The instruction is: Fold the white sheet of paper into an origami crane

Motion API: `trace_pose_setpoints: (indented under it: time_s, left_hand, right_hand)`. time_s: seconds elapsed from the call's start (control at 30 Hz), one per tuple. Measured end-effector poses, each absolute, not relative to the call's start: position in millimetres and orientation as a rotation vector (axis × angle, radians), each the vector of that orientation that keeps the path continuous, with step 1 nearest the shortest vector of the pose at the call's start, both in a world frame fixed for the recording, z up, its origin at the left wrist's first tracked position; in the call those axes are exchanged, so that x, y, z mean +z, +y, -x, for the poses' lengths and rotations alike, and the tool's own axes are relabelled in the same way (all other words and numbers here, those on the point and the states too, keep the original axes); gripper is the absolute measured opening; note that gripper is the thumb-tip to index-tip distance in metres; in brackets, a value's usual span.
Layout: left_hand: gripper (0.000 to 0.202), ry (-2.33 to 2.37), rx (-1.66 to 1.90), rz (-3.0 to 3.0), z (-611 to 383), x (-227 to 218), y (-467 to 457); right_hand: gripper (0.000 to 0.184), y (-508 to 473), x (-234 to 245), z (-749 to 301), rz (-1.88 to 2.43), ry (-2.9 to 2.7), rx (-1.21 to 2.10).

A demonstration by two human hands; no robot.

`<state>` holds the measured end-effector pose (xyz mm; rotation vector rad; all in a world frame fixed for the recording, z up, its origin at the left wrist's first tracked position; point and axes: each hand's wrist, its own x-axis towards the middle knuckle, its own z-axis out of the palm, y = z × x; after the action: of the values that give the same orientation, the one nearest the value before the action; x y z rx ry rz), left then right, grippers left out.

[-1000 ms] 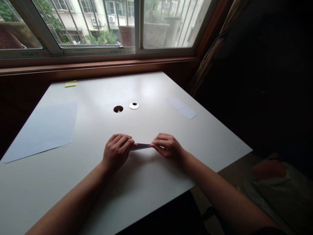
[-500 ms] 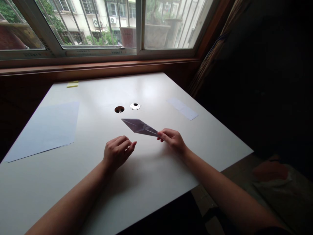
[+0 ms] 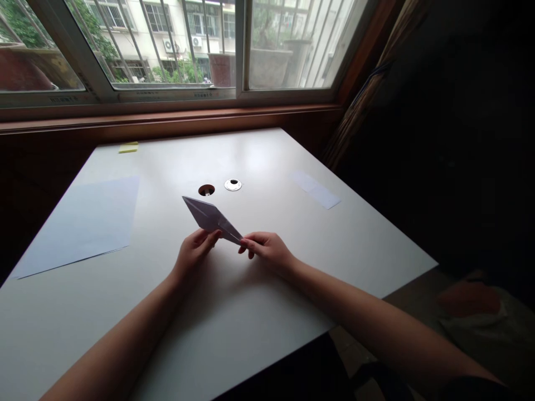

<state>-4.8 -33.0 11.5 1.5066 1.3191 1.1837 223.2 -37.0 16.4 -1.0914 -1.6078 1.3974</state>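
Observation:
A folded piece of paper (image 3: 208,214), long and pointed like a narrow kite, is held up above the white table (image 3: 251,301), its tip aimed away to the left. My right hand (image 3: 266,249) pinches its near end. My left hand (image 3: 195,250) has its fingers closed against the underside of the fold, near the middle. Both forearms reach in from the bottom of the view.
Flat sheets of pale paper (image 3: 83,223) lie at the table's left. A cable hole (image 3: 206,190) and its round cap (image 3: 233,185) sit beyond the hands. A folded white strip (image 3: 315,189) lies at the right, a yellow sticky pad (image 3: 127,147) at the far left corner. A window runs behind.
The folded paper lay flat under both hands; my right hand lifted it and swung it left, and my left hand has now come up to hold it too.

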Motion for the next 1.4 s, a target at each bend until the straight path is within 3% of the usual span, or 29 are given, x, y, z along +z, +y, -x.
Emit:
trace_pose_setpoints:
  time_s: [0.27,0.43,0.67,1.03,1.17,1.23,1.4]
  left_hand:
    - [0.031,0.97,1.35,-0.988,5.6,0.9,-22.3]
    - [0.043,0.957,1.392,-0.98,5.6,1.2,-20.3]
    - [0.027,1.012,1.355,-0.998,6.5,-0.7,-18.9]
    - [0.027,0.984,1.335,-1.133,6.3,-3.0,-17.4]
    - [0.061,0.984,1.4,-1.205,2.9,0.8,-21.9]
    - [0.068,1.02,1.422,-1.303,1.9,1.3,-25.1]
    - [0.045,1.066,1.378,-1.661,2.8,1.7,-30.1]
  right_hand:
    - [0.04,-28.1,18.4,-194.8,0.976,-1.702,1.631]
    - [0.042,-20.4,25.1,-186.9,0.968,-1.725,1.74]
    - [0.039,-18.2,22.5,-189.4,1.038,-1.782,1.587]
    - [0.034,-15.2,20.3,-188.9,1.083,-1.6,1.636]
    - [0.034,-12.1,18.0,-192.2,1.041,-1.498,1.661]
    - [0.034,-10.8,17.3,-193.7,1.026,-1.446,1.667]
    - [0.034,-8.8,15.6,-195.6,0.996,-1.409,1.707]
